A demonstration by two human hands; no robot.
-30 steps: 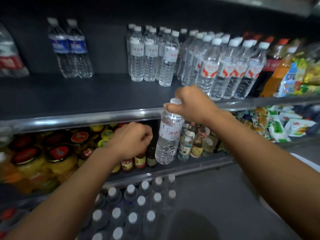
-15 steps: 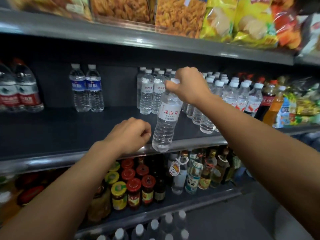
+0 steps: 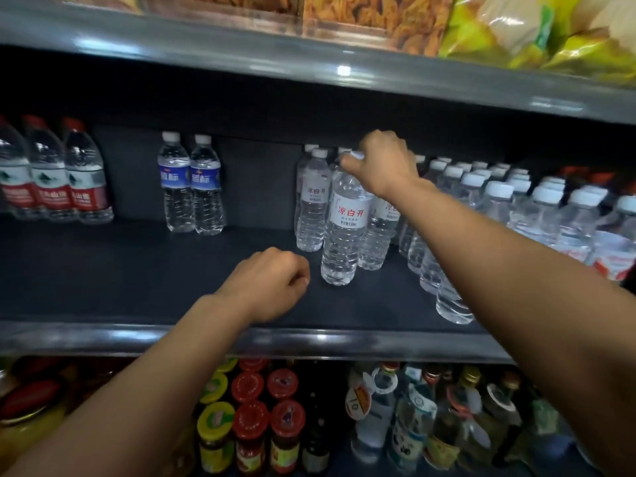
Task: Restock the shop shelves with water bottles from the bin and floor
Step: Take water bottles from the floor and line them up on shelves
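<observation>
My right hand (image 3: 382,163) grips the white cap of a clear water bottle (image 3: 344,228) with a white label in red letters. The bottle stands upright on the dark shelf (image 3: 137,270), just in front of a row of like bottles (image 3: 311,204). My left hand (image 3: 268,282) hovers over the shelf to the bottle's left, its fingers curled and holding nothing. The bin and the floor are out of view.
Two blue-label bottles (image 3: 191,184) stand at the shelf's back, red-label bottles (image 3: 51,177) at far left, several white-cap bottles (image 3: 516,208) at right. Snack bags (image 3: 516,25) fill the shelf above. Jars (image 3: 251,421) and glass bottles (image 3: 430,418) sit below the metal shelf edge (image 3: 309,342).
My right hand has carried the bottle up from below the shelf edge and onto the shelf, in front of the matching row. My left hand has risen with it, still curled.
</observation>
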